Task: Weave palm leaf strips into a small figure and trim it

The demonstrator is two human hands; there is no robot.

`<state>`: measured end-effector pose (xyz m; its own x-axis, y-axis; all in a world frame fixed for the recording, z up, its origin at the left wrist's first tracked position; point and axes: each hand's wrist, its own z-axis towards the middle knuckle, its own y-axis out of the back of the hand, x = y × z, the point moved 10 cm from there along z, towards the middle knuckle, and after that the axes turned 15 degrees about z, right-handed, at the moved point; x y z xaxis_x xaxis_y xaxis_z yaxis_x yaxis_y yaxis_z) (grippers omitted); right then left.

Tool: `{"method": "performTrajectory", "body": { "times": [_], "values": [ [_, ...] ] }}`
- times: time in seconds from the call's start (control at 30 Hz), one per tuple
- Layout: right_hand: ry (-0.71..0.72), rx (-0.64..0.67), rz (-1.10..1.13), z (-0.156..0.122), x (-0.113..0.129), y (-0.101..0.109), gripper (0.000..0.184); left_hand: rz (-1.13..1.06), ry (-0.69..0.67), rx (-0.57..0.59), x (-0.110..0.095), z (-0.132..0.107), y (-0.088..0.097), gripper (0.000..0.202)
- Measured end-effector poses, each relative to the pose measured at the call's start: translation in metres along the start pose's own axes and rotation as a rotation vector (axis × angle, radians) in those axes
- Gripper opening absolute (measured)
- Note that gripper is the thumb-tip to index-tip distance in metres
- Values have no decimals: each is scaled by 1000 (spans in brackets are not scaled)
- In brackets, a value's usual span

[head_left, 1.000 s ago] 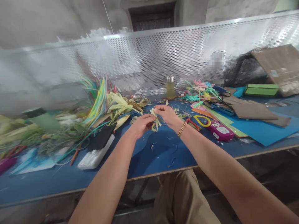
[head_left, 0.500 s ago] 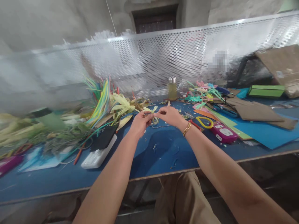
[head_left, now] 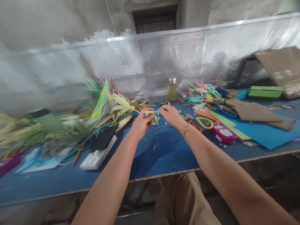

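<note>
Head view: saw left hand [head_left: 142, 123] gripping pale strips [head_left: 152, 116], room over tabletop [head_left: 161, 156] to near edge [head_left: 164, 175]; couldn't tell grip of right hand [head_left: 171, 115].

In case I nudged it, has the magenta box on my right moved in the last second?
No. Against the blue table, the magenta box keeps its place; the whole view has shifted slightly.

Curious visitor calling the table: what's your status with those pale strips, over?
Left hand holding pale strips. Right hand close beside them, fingers pinched, grip unclear. Scissors lie beyond the right hand, not between hands and strips.
</note>
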<state>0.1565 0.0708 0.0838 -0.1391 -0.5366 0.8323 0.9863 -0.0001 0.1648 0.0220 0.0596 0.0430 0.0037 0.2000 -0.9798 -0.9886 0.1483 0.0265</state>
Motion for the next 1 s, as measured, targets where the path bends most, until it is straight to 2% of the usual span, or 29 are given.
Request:
{"method": "performTrajectory", "body": {
  "times": [0.2,0.47,0.8,1.0],
  "values": [
    [-95,58,155,-1,-13,-11,20,15,-7,-55,-2,0,3,39],
    [-61,-104,140,3,-17,8,19,-39,-3,-32,1,3,2,42],
    [-85,-21,217,7,-24,0,18,-63,11,-89,5,4,8,32],
    [-140,28,297,1,-23,-9,7,-50,-2,-123,10,9,14,34]
  ]
}}
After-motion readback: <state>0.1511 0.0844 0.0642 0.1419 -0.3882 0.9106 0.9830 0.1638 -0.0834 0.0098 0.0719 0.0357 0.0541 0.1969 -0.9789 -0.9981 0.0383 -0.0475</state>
